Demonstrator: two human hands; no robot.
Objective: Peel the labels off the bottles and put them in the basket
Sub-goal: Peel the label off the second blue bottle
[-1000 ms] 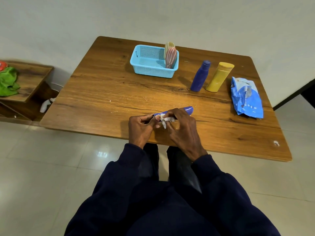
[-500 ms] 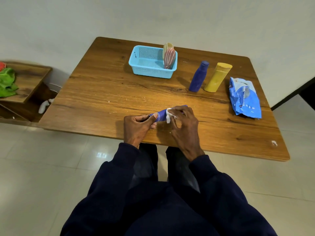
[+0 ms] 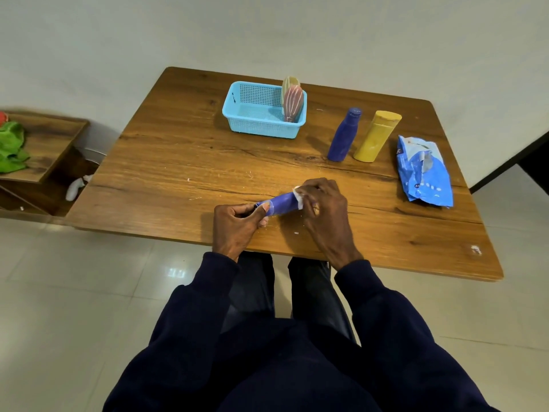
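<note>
A blue bottle (image 3: 281, 202) lies on its side near the front edge of the wooden table (image 3: 184, 162). My left hand (image 3: 239, 226) grips its left end. My right hand (image 3: 322, 208) covers its right end and pinches a white scrap of label (image 3: 298, 197) partly lifted off the bottle. A light blue basket (image 3: 255, 126) stands at the back of the table with two peeled labels (image 3: 292, 103) leaning upright in its right corner. A second blue bottle (image 3: 344, 134) and a yellow bottle (image 3: 377, 135) stand upright to the basket's right.
A crumpled blue plastic pack (image 3: 424, 172) lies at the table's right side. Small white label crumbs are scattered around my hands. A low wooden shelf (image 3: 44, 150) with a green cloth (image 3: 12, 147) stands to the left, on a tiled floor.
My right hand has slid rightward along the bottle with the white label, baring more blue surface. My left hand keeps its grip on the left end.
</note>
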